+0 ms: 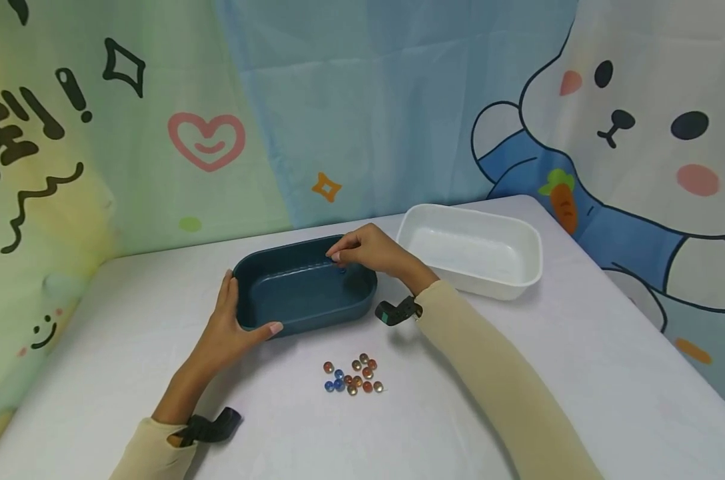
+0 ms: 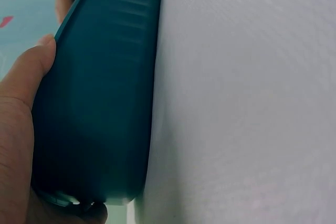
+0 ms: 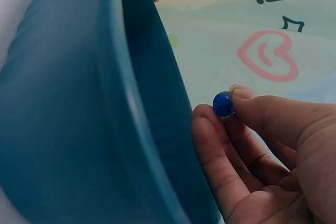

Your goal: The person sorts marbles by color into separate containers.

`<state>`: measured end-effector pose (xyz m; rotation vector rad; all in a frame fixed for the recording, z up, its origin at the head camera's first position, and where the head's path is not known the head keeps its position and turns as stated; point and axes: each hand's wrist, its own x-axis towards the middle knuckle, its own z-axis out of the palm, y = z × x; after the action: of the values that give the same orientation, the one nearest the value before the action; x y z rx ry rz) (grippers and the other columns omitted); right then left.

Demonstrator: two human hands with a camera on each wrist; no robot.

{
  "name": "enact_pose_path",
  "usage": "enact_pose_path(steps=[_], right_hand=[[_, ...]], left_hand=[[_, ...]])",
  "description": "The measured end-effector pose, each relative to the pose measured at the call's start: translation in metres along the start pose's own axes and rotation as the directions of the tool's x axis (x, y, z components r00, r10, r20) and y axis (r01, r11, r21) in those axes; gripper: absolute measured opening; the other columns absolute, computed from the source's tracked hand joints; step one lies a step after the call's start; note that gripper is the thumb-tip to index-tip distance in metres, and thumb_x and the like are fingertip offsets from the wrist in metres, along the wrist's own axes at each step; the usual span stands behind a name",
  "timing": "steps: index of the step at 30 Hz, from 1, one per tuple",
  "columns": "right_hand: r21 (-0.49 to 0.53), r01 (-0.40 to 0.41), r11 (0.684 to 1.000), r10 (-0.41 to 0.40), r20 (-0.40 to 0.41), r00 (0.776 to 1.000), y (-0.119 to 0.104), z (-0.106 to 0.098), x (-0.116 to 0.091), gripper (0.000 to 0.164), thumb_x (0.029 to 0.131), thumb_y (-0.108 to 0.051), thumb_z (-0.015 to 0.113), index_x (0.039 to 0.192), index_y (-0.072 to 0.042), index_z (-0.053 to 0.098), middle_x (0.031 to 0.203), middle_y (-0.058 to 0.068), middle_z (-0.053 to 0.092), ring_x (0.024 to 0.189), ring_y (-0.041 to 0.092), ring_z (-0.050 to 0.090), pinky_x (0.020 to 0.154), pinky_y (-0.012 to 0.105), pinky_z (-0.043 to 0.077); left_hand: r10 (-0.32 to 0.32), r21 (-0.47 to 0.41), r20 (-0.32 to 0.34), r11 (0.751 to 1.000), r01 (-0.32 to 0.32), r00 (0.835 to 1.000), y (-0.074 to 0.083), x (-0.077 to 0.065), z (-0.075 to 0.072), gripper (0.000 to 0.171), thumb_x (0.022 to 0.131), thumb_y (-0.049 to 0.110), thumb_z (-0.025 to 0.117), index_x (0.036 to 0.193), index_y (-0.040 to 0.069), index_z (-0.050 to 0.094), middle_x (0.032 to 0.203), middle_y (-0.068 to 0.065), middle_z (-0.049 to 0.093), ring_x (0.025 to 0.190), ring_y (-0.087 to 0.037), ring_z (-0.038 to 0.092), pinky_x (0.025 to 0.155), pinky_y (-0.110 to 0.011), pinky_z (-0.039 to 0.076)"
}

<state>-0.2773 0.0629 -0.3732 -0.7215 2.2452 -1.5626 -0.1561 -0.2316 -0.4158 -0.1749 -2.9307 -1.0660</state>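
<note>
A deep teal rectangular tub [image 1: 305, 325] stands on the white table. My left hand [image 1: 230, 330] holds it at its near left corner, fingers along the left end and thumb at the front rim. In the left wrist view the thumb [image 2: 37, 66] lies against the tub's upper edge. Over the tub's right part is my right hand [image 1: 374, 252]. It pinches a blue glass marble [image 3: 223, 104] between thumb and fingertips, as the right wrist view shows. Several loose marbles [image 1: 357, 381], blue, orange-red and amber, lie in a cluster in front of the tub.
A white rectangular tub [image 1: 509, 291] stands to the right of the teal one, close behind the right forearm. A printed cloth backdrop [image 1: 362, 100] rises along the table's back edge. Black wrist straps [image 1: 209, 427] stick out from both sleeves.
</note>
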Motion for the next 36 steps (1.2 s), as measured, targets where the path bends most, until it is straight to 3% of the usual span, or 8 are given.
enact_pose_path(steps=[9,19,29,36], right_hand=[[0.052,-0.101,0.994,0.102,-0.011,0.995,0.002,0.001,0.012,0.021,0.096,-0.008,0.062,0.113,-0.001,0.072,0.113,0.016,0.068,0.095,0.018,0.069,0.093,0.040,0.050],[0.033,-0.135,0.990,0.136,-0.031,0.990,0.000,0.007,0.023,0.020,0.095,-0.009,0.063,0.111,-0.001,0.073,0.108,0.008,0.071,0.092,0.016,0.069,0.091,0.040,0.051],[0.091,-0.177,0.980,0.184,-0.069,0.981,0.001,0.005,0.031,0.026,0.095,-0.016,0.065,0.117,-0.002,0.071,0.113,0.006,0.069,0.095,0.015,0.068,0.092,0.035,0.050],[0.169,-0.207,0.964,0.227,-0.104,0.968,-0.003,0.001,0.033,0.025,0.094,-0.011,0.065,0.115,0.001,0.070,0.112,0.009,0.068,0.094,0.018,0.069,0.091,0.036,0.051]], left_hand=[[-0.003,-0.001,-0.002,1.000,0.003,1.000,-0.002,0.001,0.003,0.122,0.077,0.057,0.075,0.155,0.004,-0.003,0.161,-0.007,-0.013,0.146,-0.036,0.001,0.108,-0.064,0.018],[-0.006,0.018,-0.012,1.000,0.006,1.000,-0.002,-0.002,-0.001,0.121,0.078,0.056,0.074,0.155,0.003,-0.003,0.161,-0.008,-0.012,0.146,-0.038,0.002,0.108,-0.065,0.018],[0.001,0.020,-0.020,1.000,-0.001,1.000,-0.004,-0.001,-0.001,0.121,0.078,0.057,0.074,0.155,0.003,-0.002,0.161,-0.004,-0.015,0.146,-0.035,0.000,0.108,-0.064,0.018],[0.018,0.002,-0.001,1.000,-0.018,1.000,-0.001,0.001,-0.001,0.120,0.079,0.055,0.074,0.155,0.003,-0.003,0.161,-0.006,-0.013,0.146,-0.034,0.000,0.109,-0.063,0.018]])
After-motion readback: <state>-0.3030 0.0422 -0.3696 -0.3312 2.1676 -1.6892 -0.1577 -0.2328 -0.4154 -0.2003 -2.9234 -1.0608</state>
